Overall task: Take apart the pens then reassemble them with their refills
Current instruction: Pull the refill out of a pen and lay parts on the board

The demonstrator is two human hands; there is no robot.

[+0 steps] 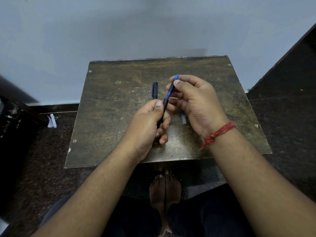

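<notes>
While left hand grips the pen, right hand pinches it (blue end)

Worn brown table; black pen lying near centre; grey-tipped pen lying beside it.

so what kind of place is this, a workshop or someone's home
Probably a home, not a workshop. The person sits barefoot at a small worn table pushed against a plain wall, on a dark speckled floor. No tools or benches show, only pens in the hands.
</notes>
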